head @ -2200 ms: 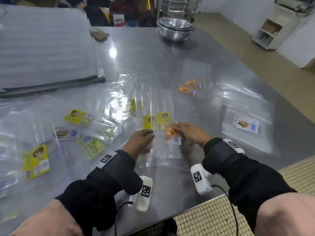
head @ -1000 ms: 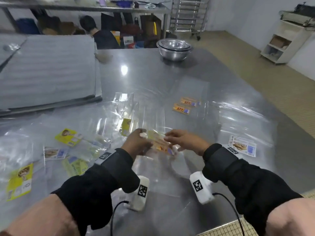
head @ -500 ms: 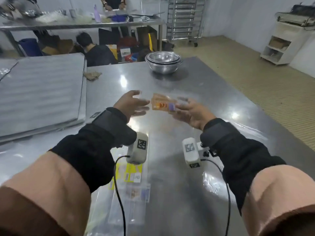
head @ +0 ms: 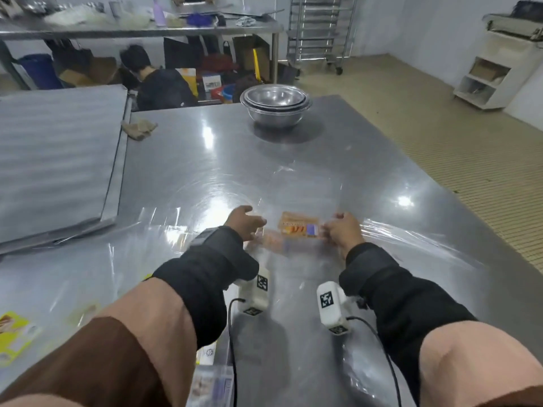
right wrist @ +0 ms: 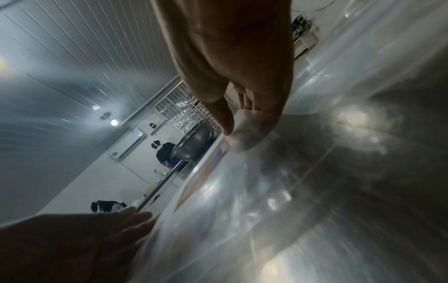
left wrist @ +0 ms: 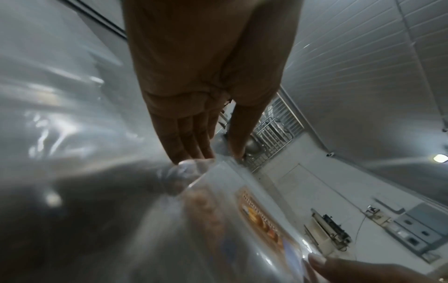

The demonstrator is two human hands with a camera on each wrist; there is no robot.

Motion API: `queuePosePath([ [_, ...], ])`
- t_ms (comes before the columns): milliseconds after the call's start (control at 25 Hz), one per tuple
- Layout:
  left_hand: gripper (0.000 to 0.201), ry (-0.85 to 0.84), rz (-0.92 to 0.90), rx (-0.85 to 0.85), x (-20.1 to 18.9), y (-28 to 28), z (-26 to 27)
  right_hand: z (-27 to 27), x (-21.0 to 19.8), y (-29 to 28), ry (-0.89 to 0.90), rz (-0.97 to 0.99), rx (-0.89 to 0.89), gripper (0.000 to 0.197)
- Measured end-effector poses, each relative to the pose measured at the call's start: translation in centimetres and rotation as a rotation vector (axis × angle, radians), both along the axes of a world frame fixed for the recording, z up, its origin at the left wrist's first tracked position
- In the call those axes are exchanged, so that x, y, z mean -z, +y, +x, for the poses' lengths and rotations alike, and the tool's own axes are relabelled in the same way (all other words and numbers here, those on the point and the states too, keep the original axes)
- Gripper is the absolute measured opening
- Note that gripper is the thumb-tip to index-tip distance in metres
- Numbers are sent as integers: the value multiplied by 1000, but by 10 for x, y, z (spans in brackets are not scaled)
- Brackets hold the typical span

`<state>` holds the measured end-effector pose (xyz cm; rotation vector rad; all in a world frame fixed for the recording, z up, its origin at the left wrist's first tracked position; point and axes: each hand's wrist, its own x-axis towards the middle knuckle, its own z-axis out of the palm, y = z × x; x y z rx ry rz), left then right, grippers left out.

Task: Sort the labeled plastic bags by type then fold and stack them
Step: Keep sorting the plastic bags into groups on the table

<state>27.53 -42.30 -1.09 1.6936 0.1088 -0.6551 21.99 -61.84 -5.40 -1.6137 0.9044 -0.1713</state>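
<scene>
A: Nearest the counter's point(head: 293, 160) front edge, what is lying there?

B: A yellow-labeled bag point(head: 13, 333) at the front left corner, and more clear bags under the forearms.

A: What has just changed?

B: A moment ago both hands were lifting the orange-labeled bag point(head: 298, 229) in the air; now they are bringing it down mid-counter, onto clear film. I judge they are placing it with its own type.

A: The fingers?

B: The right hand point(head: 342, 230) is pinching the bag's right end between thumb and fingers. The left hand point(head: 244, 221) is reaching with straight fingers point(left wrist: 186, 141), tips touching the left end.

A: Its lie?

B: The long axis is running left-right, parallel to the front edge, label up. Beyond, steel bowls point(head: 276, 104) are sitting at the far edge.
</scene>
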Motion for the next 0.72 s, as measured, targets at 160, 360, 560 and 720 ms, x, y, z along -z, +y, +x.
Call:
queuePosePath([
  [160,33,-28,110,87,23,-5,5,3,9,-4,160,-233,-87,39],
  [360,53,-107,158,138,10,13,-9,1,-3,9,224,-329,-209,58],
  [560,50,-229,140,71,-5,76,-65,-34,-25,65,174,-411,-465,58],
  [720,55,-284,178,59,-3,148,-121,-84,-48,135,133,-453,-795,61],
])
